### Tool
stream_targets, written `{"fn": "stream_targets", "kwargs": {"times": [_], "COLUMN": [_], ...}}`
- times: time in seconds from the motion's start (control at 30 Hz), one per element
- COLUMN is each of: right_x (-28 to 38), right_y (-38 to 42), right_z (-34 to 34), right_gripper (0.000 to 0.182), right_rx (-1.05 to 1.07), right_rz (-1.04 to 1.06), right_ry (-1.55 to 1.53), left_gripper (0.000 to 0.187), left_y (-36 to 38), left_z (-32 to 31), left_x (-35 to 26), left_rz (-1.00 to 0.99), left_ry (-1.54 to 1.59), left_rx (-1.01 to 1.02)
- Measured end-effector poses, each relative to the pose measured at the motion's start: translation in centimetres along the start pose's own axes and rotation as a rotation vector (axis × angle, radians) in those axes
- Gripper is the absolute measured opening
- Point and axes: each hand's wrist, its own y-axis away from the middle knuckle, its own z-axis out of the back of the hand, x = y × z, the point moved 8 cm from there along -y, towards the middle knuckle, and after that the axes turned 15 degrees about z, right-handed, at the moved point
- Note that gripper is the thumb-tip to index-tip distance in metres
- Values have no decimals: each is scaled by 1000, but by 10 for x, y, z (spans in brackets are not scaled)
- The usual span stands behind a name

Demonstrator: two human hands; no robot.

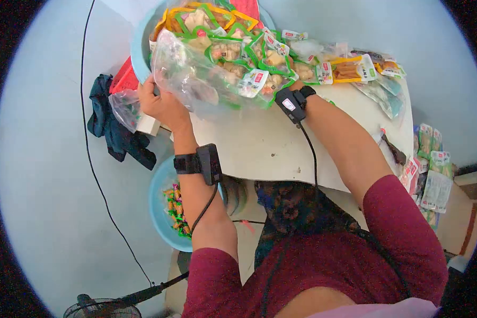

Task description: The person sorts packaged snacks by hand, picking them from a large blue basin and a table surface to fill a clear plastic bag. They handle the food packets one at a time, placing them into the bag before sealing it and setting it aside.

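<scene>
My left hand (163,104) is closed on the edge of a large clear plastic bag (183,79), beside the rim of a blue basin (141,58). Green- and yellow-edged food packets (225,51) are heaped in the basin, and some lie behind or inside the clear bag. My right hand (298,85) reaches to the bag's right side, by a packet with a white label (253,79). Its fingers are mostly hidden behind the packets and the wrist device.
More packets (350,70) lie along the back of the white table (259,143). A dark packet (394,148) is at its right edge. Below left stands a blue basin (156,212) of small wrapped pieces. Dark cloth (108,116) hangs at left; packets (437,180) are stacked at right.
</scene>
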Motion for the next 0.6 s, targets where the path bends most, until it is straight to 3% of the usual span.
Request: {"fn": "stream_targets", "kwargs": {"times": [0.17, 0.3, 0.6], "right_x": [5, 17, 26], "right_y": [0, 0, -39], "right_z": [8, 26, 110], "right_gripper": [43, 43, 43], "right_rx": [42, 101, 241], "right_rz": [-23, -49, -159], "right_ry": [28, 88, 226], "left_gripper": [20, 10, 12], "left_y": [2, 0, 13], "left_z": [4, 5, 9], "left_x": [11, 25, 5], "left_rz": [1, 86, 35], "left_ry": [-38, -58, -69], "left_rx": [-3, 22, -52]}}
